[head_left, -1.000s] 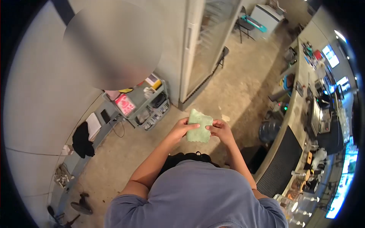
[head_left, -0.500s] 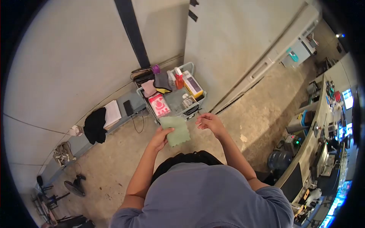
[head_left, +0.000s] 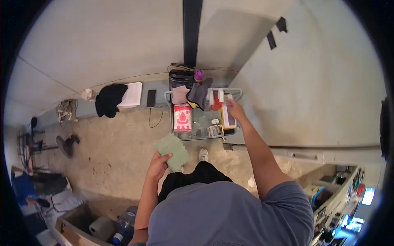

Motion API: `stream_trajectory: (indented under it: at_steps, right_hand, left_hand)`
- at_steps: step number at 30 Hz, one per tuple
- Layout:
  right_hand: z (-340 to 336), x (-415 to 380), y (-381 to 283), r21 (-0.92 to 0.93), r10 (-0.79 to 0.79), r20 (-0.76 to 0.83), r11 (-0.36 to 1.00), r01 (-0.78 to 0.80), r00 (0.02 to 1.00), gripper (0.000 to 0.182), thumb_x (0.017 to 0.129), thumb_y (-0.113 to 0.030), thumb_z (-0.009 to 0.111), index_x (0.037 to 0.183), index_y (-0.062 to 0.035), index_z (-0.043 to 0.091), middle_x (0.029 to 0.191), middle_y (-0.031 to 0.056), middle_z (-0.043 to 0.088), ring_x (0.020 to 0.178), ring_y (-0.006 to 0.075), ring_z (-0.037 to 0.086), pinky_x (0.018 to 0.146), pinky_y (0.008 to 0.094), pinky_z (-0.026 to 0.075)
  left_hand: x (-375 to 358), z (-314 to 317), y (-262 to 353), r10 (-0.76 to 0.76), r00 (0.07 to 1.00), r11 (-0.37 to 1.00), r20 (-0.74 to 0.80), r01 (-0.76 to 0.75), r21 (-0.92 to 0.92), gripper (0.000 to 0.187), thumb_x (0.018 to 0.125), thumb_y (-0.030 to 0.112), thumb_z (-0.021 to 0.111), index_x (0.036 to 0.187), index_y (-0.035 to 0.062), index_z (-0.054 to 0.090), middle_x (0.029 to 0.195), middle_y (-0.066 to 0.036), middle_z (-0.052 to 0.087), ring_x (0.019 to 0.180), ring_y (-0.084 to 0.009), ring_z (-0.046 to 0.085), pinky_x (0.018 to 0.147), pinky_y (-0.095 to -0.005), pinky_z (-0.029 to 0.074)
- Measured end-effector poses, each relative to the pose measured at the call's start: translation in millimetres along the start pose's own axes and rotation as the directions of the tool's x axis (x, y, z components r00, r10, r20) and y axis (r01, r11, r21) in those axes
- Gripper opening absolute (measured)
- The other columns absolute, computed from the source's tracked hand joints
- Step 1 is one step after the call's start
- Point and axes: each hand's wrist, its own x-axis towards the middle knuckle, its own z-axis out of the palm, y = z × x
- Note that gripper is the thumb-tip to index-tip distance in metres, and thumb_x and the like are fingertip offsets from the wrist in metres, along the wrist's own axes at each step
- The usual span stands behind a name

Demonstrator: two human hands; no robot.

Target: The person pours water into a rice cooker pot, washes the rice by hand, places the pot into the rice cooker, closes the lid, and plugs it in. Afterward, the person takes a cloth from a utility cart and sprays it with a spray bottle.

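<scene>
A pale green cloth [head_left: 172,150] with a wavy edge hangs from my left hand [head_left: 158,165], its thumb pressed on the near corner. My right hand [head_left: 235,110] reaches over the right side of a grey cart [head_left: 199,139], fingers stretched forward over the yellow box [head_left: 230,122]. Just left of those fingertips stands a red-and-white spray bottle [head_left: 216,101]. The cart also carries a red-and-white packet [head_left: 182,118], a pink cloth [head_left: 180,95], a dark grey cloth with yellow trim [head_left: 198,96] and a purple-capped container [head_left: 199,75].
A ledge along the wall bears a phone [head_left: 151,98] on a cable, white papers [head_left: 131,95] and a black cloth [head_left: 110,100]. A white door-like panel [head_left: 316,94] stands right of the cart. Behind me on the right runs a cluttered workbench [head_left: 336,201].
The view has turned, so the cart now sits straight ahead. My right hand has moved forward over the cart's right side. The green cloth stays in my left hand, now lower left.
</scene>
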Motion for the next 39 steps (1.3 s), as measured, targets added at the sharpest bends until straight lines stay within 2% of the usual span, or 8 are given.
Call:
stream_trajectory:
  at_steps: [1,5,8,16,27,30,36,39]
  right_hand:
    - [-25.8,-2.9,-86.1,-0.141,0.216,0.128,0.970,-0.198,0.968,0.052,0.070,-0.006,0.067,0.118,-0.0018,0.049,0.107,0.0087,0.061,0.099,0.0240,0.058,0.087,0.0348,0.045]
    - [27.6,49.6,-6.9,0.247,-0.147,0.112,0.962,0.116,0.983,0.082,0.060,-0.008,0.079,0.131,-0.0046,0.037,0.119,0.0098,0.054,0.105,0.0212,0.055,0.089,0.0318,0.043]
    - [24.5,47.1,-42.9,0.271,-0.022,0.418,0.957,-0.101,0.908,0.082,0.058,-0.007,0.079,0.129,-0.0058,0.038,0.114,0.0074,0.055,0.106,0.0189,0.051,0.094,0.0312,0.038]
    - [25.1,46.9,2.1,0.051,-0.091,-0.102,0.994,0.097,0.991,0.041,0.067,-0.010,0.073,0.105,-0.0052,0.059,0.090,0.0077,0.065,0.083,0.0156,0.060,0.075,0.0304,0.047]
    - [-37.5,-35.6,-166.4,0.637,0.070,0.020,0.768,-0.066,0.997,0.024,0.072,-0.007,0.069,0.094,-0.0017,0.062,0.086,0.0046,0.064,0.080,0.0113,0.059,0.072,0.0259,0.047]
    - [-22.1,-48.7,-185.4,0.394,-0.053,-0.042,0.917,0.066,0.998,0.024,0.074,-0.007,0.068,0.096,-0.0029,0.061,0.085,0.0035,0.063,0.079,0.0113,0.059,0.072,0.0249,0.047]
    - [18.7,-71.8,-258.5,0.453,-0.252,0.656,0.886,-0.103,0.712,0.057,0.071,0.003,0.065,0.124,-0.0059,0.048,0.109,0.0052,0.058,0.099,0.0127,0.055,0.083,0.0278,0.045]
    - [32.1,-92.9,-333.0,0.439,-0.536,0.614,0.842,0.313,0.579,0.048,0.066,-0.003,0.072,0.111,-0.0051,0.057,0.101,0.0056,0.063,0.092,0.0158,0.059,0.082,0.0278,0.045]
  left_hand:
    - [0.2,3.3,-2.3,0.015,0.999,1.000,-0.037,-0.015,-0.011,0.044,0.083,0.002,0.055,0.124,0.0026,0.042,0.117,-0.009,0.054,0.107,-0.0223,0.055,0.087,-0.0359,0.048]
    - [-3.3,14.6,-16.5,0.011,0.984,0.999,-0.178,-0.018,-0.040,0.044,0.083,0.002,0.055,0.125,0.0029,0.042,0.118,-0.010,0.054,0.107,-0.0227,0.055,0.087,-0.0363,0.048]
    - [-6.2,18.5,-23.6,-0.001,0.972,0.998,-0.233,-0.014,-0.063,0.043,0.083,0.002,0.055,0.124,0.0029,0.042,0.117,-0.010,0.054,0.106,-0.0229,0.055,0.087,-0.0367,0.048]
    - [-4.2,17.6,-14.7,0.027,0.969,0.998,-0.244,-0.042,-0.055,0.042,0.083,0.003,0.053,0.123,0.0019,0.042,0.117,-0.010,0.054,0.107,-0.0230,0.054,0.088,-0.0364,0.047]
    - [-8.4,2.1,-4.0,0.107,0.977,0.980,-0.182,-0.135,-0.148,0.038,0.084,0.007,0.051,0.121,0.0001,0.044,0.115,-0.011,0.055,0.105,-0.0224,0.055,0.088,-0.0367,0.046]
    - [-12.9,-1.1,3.9,0.117,0.974,0.973,-0.196,-0.151,-0.173,0.036,0.085,0.009,0.052,0.119,0.0000,0.046,0.113,-0.010,0.056,0.103,-0.0214,0.056,0.087,-0.0359,0.046]
    - [-23.5,-5.1,17.6,0.242,0.928,0.944,-0.284,-0.293,-0.152,0.031,0.085,0.013,0.054,0.113,-0.0003,0.050,0.104,-0.010,0.060,0.093,-0.0198,0.060,0.082,-0.0325,0.048]
    - [-40.8,-9.0,25.3,0.268,0.898,0.934,-0.348,-0.331,-0.134,0.029,0.085,0.014,0.054,0.110,-0.0007,0.052,0.100,-0.009,0.061,0.090,-0.0197,0.061,0.080,-0.0315,0.048]
